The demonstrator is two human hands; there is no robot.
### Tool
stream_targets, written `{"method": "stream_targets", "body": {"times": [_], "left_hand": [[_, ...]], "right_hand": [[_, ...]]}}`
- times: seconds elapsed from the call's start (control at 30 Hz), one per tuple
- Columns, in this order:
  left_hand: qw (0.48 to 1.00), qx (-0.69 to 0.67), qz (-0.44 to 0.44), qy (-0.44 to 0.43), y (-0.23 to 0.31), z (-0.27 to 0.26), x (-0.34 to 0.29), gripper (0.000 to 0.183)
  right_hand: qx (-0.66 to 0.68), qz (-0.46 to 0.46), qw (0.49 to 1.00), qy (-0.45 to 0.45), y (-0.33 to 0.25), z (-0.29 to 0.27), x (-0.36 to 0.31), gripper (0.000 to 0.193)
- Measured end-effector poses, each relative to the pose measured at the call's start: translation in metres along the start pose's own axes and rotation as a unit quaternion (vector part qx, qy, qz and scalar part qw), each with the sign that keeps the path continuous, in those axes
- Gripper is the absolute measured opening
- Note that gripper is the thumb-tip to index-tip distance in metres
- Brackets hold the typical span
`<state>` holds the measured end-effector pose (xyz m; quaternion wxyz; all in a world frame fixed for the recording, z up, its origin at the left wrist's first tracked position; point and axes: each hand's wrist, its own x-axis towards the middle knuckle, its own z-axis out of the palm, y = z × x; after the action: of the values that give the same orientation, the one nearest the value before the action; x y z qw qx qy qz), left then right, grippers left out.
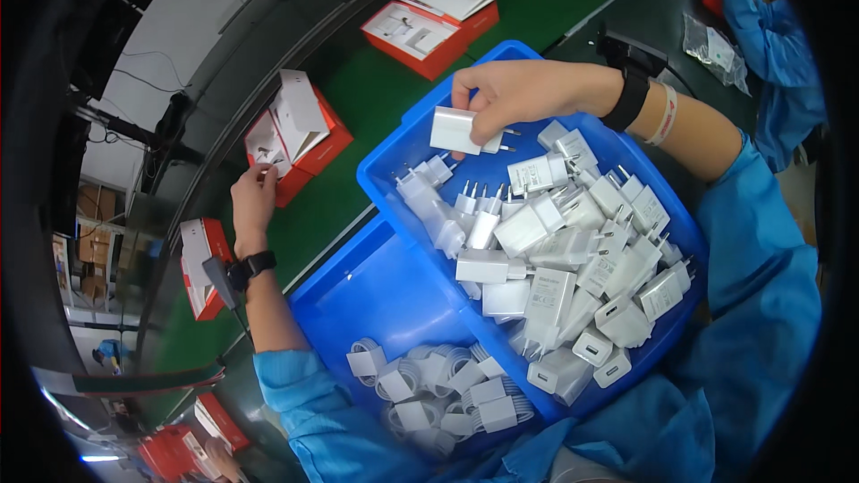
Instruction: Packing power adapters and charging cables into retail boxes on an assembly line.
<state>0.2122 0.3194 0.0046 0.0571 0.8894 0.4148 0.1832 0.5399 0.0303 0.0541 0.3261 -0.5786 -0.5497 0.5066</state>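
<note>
At the far left a red box (215, 304) lies on the green belt (555, 0); beside it, the person's left hand (253, 207) reaches the near end of an open box (327, 158), thumb and fingertips drawn close together. Whether they pinch anything cannot be told; the hand is perhaps there to steady the box. The box's white flap (304, 107) stands up, which leaves the inside within reach.

The blue cable tray (385, 277) holds coiled white cables (420, 385) gathered at its near end, each banded, likely against tangling. Farther along the belt, another open box (429, 58) shows its white insert. The right hand (523, 94) holds one white charger (452, 128) above the far corner of the charger tray (510, 49), thumb across the body, two pins pointing right. That grip probably keeps the blunt end free. Below, loose white chargers (582, 250) lie heaped at all angles; keeping them apart from the cables presumably makes picking easier.

As for writing, the held charger's visible face looks blank, several heaped ones bear fine grey print, mostly too small to read, and the white wristband (664, 114) carries a red mark.
</note>
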Motion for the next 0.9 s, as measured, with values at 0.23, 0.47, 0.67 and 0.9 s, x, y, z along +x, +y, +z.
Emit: {"method": "stream_targets", "body": {"times": [0.23,0.47,0.67,0.9], "left_hand": [[0.998,0.017,-0.062,0.001,-0.012,0.014,0.018,0.043],[0.998,0.01,0.011,-0.064,-0.007,0.017,0.032,0.04],[0.991,0.034,-0.006,-0.128,0.026,0.01,0.043,0.041],[0.994,0.046,0.017,-0.101,0.043,0.01,0.039,0.04]], "right_hand": [[0.059,-0.026,0.998,0.004,0.001,0.006,0.002,0.049],[0.037,0.004,0.999,0.001,-0.005,0.008,-0.001,0.047],[0.035,-0.014,0.999,-0.025,-0.001,0.01,-0.003,0.066],[0.0,-0.053,0.998,-0.047,0.004,0.01,-0.002,0.06]]}}
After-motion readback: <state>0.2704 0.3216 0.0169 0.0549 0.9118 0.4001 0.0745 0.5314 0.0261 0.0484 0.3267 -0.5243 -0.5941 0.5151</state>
